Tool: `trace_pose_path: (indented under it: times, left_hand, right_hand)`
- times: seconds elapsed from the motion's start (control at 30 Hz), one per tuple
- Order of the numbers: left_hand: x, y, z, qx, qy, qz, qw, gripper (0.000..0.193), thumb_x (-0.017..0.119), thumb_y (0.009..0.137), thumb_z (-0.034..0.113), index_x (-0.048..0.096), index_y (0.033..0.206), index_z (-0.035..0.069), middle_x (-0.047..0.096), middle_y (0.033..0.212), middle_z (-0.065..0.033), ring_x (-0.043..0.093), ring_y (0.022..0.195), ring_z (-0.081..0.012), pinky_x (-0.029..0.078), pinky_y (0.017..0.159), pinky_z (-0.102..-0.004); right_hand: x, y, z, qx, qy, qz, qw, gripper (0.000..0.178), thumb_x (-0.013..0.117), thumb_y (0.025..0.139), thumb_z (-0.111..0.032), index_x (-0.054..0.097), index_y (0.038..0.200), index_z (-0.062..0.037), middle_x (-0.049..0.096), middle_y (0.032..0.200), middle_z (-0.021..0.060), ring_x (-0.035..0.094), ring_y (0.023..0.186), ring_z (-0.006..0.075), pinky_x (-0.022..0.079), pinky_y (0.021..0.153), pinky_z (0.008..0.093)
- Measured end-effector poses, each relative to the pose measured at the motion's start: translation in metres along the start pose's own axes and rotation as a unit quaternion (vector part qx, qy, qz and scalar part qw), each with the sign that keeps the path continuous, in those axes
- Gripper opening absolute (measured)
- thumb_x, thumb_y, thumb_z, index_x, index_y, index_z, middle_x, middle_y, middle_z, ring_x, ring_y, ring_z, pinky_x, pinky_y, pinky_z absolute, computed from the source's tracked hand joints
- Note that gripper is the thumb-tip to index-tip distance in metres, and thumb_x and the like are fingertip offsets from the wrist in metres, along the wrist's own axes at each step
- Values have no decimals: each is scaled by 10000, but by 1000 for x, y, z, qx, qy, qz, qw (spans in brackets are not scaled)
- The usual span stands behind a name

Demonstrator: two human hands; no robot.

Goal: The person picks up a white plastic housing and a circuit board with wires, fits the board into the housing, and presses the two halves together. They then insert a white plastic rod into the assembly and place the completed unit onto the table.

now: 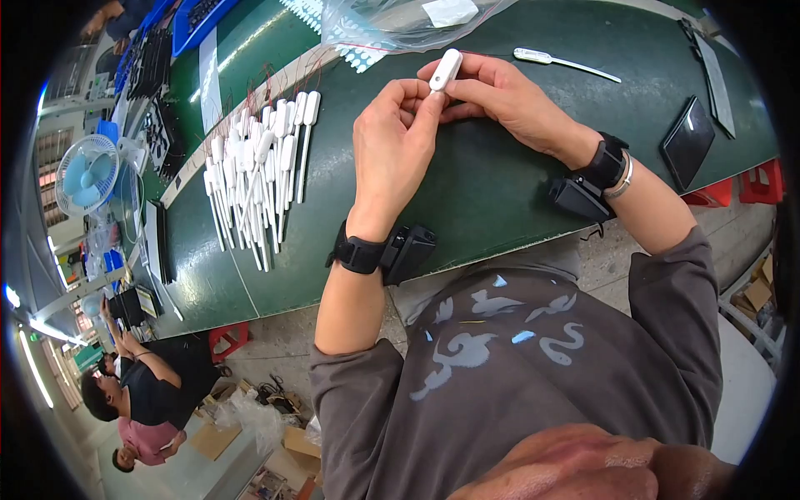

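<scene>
Fingertips of a worker's left hand (393, 133) and right hand (521, 104) pinch a white, round-ended plastic housing (447, 70) at 12 o'clock, over a green workbench (500, 204). A heap of white stick-shaped pieces (288, 152) lies at 10 o'clock; a single white stick-shaped piece (533, 56) rests at 1 o'clock, near the right hand. Beyond the hands, at 12 o'clock, lies a clear plastic bag (379, 29).

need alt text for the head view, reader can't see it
A person's left hand and right hand hold a small white part over a green table; white wands lie heaped at left, one wand at right, a plastic bag beyond.
</scene>
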State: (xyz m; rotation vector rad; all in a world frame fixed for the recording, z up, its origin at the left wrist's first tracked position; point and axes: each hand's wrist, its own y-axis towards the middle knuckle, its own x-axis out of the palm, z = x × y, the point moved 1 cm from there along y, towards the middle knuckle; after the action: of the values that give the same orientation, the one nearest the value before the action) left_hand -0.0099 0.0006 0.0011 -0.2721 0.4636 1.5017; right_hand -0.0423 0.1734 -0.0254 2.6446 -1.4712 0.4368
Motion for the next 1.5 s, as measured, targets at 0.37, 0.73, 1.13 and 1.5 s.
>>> trace_pose_path:
  times: [0.37,0.73,1.13,1.5]
  left_hand:
    - [-5,-2,4,127,180,68,973,130,664,912,155,690,896,28,679,791,-79,642,626,-234,491,552,-335]
    - [1,-7,4,207,320,120,917,91,658,905,163,663,843,97,634,760,-41,644,686,-240,487,550,-374]
    - [-1,-4,1,162,187,95,964,151,668,889,90,699,1036,78,675,850,-51,629,703,-214,498,599,-342]
    - [-2,-1,-2,215,189,88,954,186,632,890,49,648,1075,69,665,889,-82,650,789,-289,518,672,-396]
  right_hand:
    - [-8,4,1,34,2,-25,999,256,554,1020,-238,584,1164,-29,629,1019,36,642,915,112,566,858,271]
    - [-3,0,-8,59,-19,-31,998,303,551,1029,-298,568,1152,-21,618,1000,60,654,886,130,570,859,277]
    - [-8,0,-9,77,31,-83,993,301,540,1033,-263,562,1197,-12,641,1071,91,660,948,150,565,895,300]
    - [-9,2,-9,88,72,-63,992,325,571,1012,-253,590,1204,8,673,1100,121,682,974,178,557,931,304]
